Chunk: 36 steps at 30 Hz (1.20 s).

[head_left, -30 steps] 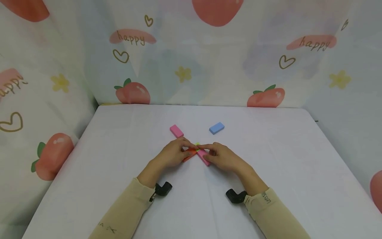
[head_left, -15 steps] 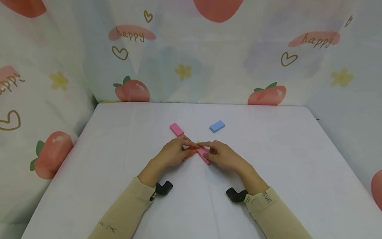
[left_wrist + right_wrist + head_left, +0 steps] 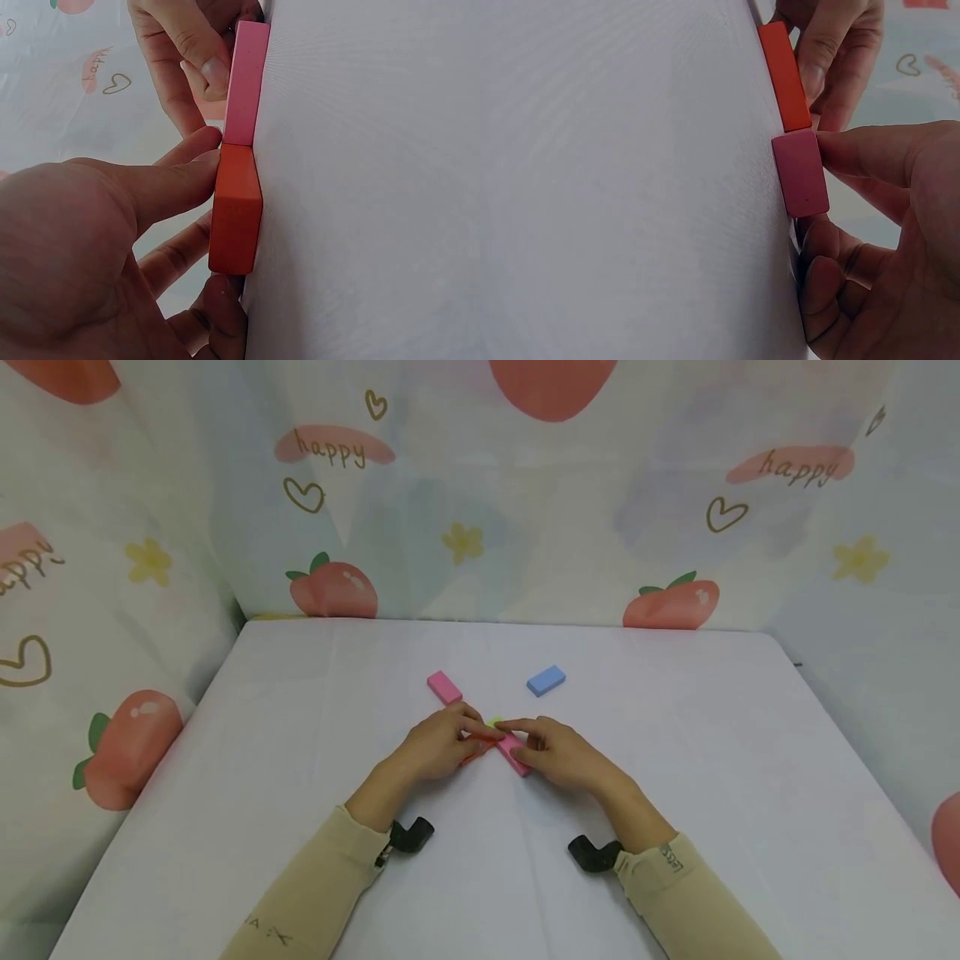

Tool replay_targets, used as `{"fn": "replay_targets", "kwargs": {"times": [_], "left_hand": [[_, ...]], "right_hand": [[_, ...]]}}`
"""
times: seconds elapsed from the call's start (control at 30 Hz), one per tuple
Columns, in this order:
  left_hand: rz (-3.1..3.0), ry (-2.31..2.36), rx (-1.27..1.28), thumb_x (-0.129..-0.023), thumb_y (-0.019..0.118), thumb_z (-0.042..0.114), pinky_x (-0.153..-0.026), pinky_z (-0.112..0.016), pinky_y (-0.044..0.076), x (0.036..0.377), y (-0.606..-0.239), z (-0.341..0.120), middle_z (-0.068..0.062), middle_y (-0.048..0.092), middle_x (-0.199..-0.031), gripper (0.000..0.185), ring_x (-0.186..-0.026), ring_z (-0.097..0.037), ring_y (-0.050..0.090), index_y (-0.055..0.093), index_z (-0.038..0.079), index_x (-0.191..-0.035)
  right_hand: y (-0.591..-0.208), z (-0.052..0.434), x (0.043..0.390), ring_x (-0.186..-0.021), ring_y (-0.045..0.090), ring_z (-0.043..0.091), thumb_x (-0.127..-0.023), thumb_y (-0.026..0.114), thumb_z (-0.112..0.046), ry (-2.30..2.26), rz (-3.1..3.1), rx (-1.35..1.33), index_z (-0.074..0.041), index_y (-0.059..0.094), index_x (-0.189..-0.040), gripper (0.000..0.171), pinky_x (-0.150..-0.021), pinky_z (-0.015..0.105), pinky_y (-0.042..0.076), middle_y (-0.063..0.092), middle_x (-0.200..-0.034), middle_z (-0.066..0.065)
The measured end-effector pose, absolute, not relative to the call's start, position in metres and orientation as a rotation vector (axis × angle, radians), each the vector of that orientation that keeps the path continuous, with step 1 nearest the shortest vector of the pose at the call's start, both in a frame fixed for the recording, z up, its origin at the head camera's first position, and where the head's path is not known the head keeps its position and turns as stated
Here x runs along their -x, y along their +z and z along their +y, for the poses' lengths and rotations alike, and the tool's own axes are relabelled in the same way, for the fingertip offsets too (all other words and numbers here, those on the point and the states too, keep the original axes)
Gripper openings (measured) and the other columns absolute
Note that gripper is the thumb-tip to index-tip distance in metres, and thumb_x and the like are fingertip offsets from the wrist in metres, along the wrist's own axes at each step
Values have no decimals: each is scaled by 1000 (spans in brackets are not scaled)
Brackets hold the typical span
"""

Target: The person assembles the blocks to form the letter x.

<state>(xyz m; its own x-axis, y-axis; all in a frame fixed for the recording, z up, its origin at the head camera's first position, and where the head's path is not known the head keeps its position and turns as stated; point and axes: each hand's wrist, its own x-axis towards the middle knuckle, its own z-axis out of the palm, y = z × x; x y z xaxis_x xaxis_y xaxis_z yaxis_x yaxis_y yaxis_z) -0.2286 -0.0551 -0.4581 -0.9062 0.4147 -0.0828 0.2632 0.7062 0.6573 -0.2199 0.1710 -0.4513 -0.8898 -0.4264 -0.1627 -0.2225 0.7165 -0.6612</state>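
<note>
An orange block (image 3: 236, 210) and a pink block (image 3: 800, 172) lie flat on the white table (image 3: 300, 760), their near ends meeting in a V. My left hand (image 3: 438, 747) pinches the orange block (image 3: 474, 752) between thumb and fingers. My right hand (image 3: 558, 752) pinches the pink block (image 3: 513, 752) the same way. A small yellow-green piece (image 3: 495, 722) peeks out just behind the fingertips, mostly hidden. The orange block (image 3: 784, 75) and the pink block (image 3: 246, 82) each also show in the other wrist view.
A second pink block (image 3: 444, 687) lies behind my left hand, and a blue block (image 3: 546, 680) behind my right. Printed fabric walls close in the table at the back and sides. Black wrist cameras (image 3: 411, 835) hang under both sleeves.
</note>
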Motion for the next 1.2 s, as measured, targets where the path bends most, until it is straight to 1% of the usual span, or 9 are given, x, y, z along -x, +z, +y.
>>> {"fn": "replay_targets", "kwargs": {"times": [0.3, 0.43, 0.63, 0.8, 1.0, 1.2], "left_hand": [[2677, 997, -523, -92, 65, 30, -84, -33, 43, 227, -458, -56, 13, 54, -115, 24, -104, -12, 53, 71, 42, -113], [2681, 988, -536, -93, 65, 29, -83, -32, 43, 227, -456, -57, 13, 54, -114, 25, -102, -11, 53, 70, 43, -113], [2686, 978, -544, -93, 65, 28, -83, -33, 44, 227, -454, -57, 12, 54, -115, 26, -102, -12, 53, 70, 42, -114], [2673, 977, -560, -93, 65, 27, -84, -33, 44, 228, -457, -56, 10, 54, -116, 26, -103, -14, 53, 70, 40, -115], [2679, 952, -564, -93, 65, 27, -80, -32, 44, 228, -460, -56, 10, 54, -115, 28, -100, -13, 53, 69, 43, -115], [2709, 941, -590, -94, 63, 27, -80, -31, 44, 229, -460, -58, 11, 54, -115, 28, -100, -12, 53, 68, 46, -114]], "right_hand": [[-453, 169, 220, -78, 48, 17, -94, 62, -27, -942, 2617, 490, -38, 55, -134, 43, -64, 31, 39, 52, -86, 3], [-453, 169, 220, -78, 48, 17, -94, 62, -27, -937, 2623, 501, -38, 54, -135, 43, -65, 31, 40, 52, -87, 3], [-452, 169, 220, -79, 49, 17, -95, 61, -27, -936, 2640, 522, -37, 54, -135, 42, -65, 31, 41, 52, -88, 3], [-453, 170, 220, -80, 50, 17, -94, 62, -30, -983, 2624, 473, -38, 55, -134, 42, -67, 31, 41, 55, -87, 2], [-453, 170, 220, -82, 52, 18, -92, 64, -33, -1052, 2612, 387, -40, 57, -129, 38, -69, 32, 42, 58, -91, 2], [-453, 170, 223, -81, 52, 19, -92, 65, -31, -1087, 2613, 393, -37, 58, -129, 37, -66, 32, 44, 58, -93, 3]]}}
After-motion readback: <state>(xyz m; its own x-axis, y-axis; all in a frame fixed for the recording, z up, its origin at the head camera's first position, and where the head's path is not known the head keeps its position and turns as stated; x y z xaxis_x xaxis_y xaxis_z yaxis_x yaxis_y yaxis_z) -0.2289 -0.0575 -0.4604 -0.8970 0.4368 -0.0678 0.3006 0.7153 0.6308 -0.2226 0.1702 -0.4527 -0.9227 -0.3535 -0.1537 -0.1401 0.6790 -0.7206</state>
